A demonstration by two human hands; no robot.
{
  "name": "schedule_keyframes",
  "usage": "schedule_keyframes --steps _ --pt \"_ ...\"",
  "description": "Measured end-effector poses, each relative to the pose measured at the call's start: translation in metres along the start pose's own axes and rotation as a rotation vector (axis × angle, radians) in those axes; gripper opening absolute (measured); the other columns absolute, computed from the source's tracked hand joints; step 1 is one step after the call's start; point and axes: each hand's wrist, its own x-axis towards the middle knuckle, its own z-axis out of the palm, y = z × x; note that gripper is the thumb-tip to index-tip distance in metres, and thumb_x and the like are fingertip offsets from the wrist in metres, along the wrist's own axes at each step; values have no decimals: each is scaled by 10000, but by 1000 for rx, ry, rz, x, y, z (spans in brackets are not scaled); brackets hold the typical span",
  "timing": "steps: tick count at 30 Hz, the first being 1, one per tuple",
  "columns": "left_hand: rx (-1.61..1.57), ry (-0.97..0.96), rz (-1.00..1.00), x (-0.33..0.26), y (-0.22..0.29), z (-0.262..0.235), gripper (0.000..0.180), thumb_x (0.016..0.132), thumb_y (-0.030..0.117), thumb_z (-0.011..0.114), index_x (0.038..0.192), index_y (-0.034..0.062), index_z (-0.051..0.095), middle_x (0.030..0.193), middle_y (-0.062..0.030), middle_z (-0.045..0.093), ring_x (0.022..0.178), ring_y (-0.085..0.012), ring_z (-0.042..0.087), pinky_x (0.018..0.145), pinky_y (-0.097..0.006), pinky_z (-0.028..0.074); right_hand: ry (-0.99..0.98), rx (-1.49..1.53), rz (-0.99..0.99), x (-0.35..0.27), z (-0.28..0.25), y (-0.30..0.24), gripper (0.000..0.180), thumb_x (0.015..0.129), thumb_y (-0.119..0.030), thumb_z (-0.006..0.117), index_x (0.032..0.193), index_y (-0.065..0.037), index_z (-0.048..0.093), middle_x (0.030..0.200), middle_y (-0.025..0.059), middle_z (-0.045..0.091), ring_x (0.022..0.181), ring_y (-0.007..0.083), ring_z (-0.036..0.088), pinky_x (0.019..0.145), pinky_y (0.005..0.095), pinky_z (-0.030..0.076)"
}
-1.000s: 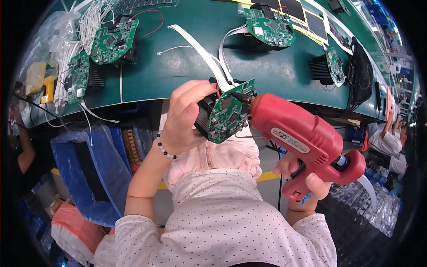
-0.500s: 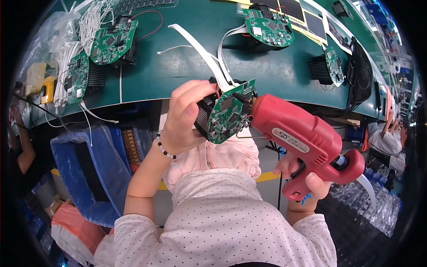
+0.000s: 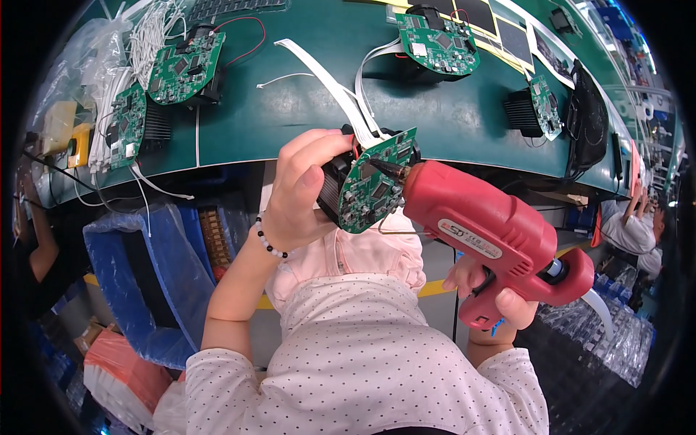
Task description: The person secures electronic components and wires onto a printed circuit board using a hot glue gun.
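Held up off the table's near edge is a green circuit board (image 3: 377, 181) with a black heatsink behind it. My left hand (image 3: 301, 188) grips it from the left, fingers bent round its top and back. White ribbon cables (image 3: 326, 83) run from the board's upper edge onto the table. In my right hand (image 3: 496, 293) is a red glue gun (image 3: 486, 225), fingers wrapped round the handle. Its dark nozzle points left and lies against or just over the board's upper face; exact contact I cannot tell. A white glue stick (image 3: 599, 312) sticks out of the gun's rear.
On the green table (image 3: 290, 123) stand other boards with heatsinks: one board (image 3: 438, 47) at the far side, another (image 3: 540, 109) at right, two at left. Bundled white cables (image 3: 152, 36) lie far left. A blue plastic-wrapped bin (image 3: 145, 283) stands below. Other people work at both sides.
The glue gun's nozzle has shifted slightly left and down across the board, and the gun's body sits a little lower. My left hand and the board have hardly moved.
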Motion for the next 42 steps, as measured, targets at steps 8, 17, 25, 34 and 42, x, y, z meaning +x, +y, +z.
schedule_keyframes --steps 8,17,25,34,42 --pt "-2 -2 7 1 0 -1 1007 563 95 758 1346 151 128 1094 -158 500 926 -318 498 803 -401 408 -13 -6 30 -1 0 0 562 568 -192 692 1021 80 499 672 125 573 616 246 577 629 364 488" --pt "6 16 27 1 0 -2 1028 548 89 766 1350 158 127 1111 -161 481 934 -317 496 803 -395 405 -25 -59 -6 -1 -5 -1 482 609 -219 692 952 71 516 668 105 544 615 235 563 613 369 476" --pt "-6 14 15 0 0 0 1030 548 86 766 1351 156 125 1116 -158 479 947 -315 490 811 -394 398 -48 -32 -2 0 -4 -2 485 606 -207 687 964 71 514 685 109 546 620 235 560 620 377 478" --pt "9 23 27 0 -2 0 1039 549 91 767 1355 155 115 1111 -152 479 934 -312 494 800 -392 405 -37 -4 8 0 -5 0 476 594 -177 681 965 69 513 680 110 545 625 243 567 626 383 487" --pt "0 17 36 0 -1 -1 1050 538 98 771 1355 152 114 1105 -155 483 928 -312 497 790 -396 408 -118 -67 -11 1 -10 0 456 617 -221 683 931 67 518 684 109 542 622 223 546 614 361 464"
